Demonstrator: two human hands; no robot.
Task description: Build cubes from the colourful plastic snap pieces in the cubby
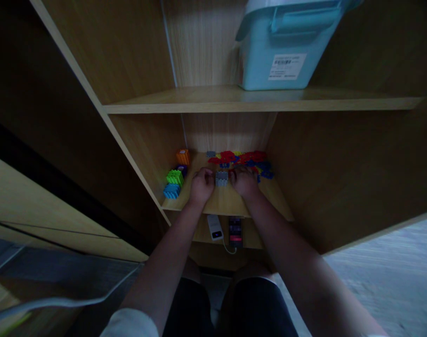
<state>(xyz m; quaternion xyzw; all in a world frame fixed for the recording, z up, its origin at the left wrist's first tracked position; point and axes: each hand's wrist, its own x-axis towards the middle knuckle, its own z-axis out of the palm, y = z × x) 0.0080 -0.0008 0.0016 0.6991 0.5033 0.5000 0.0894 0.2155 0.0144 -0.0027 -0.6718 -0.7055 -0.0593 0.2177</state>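
Note:
A small grey block (221, 178), built of interlocking pieces with notched edges, sits on the low shelf between my two hands. My left hand (202, 185) is just left of it, fingers curled in. My right hand (244, 182) is on the other side with bent fingers, and a bit of red shows near its fingertips. What either hand holds, if anything, is too small and dark to make out. Behind my hands lies a spread of flat red interlocking pieces (227, 157), with blue pieces (266, 171) at the right and some yellow among them.
Along the left wall stand an orange block (183, 157), a purple one (181, 169), a green one (174, 177) and a blue one (172, 191). A power bank (214, 226) is cabled to a phone (235, 230) below. Overhead, a shelf (206, 100) bears a light-blue bin (287, 51).

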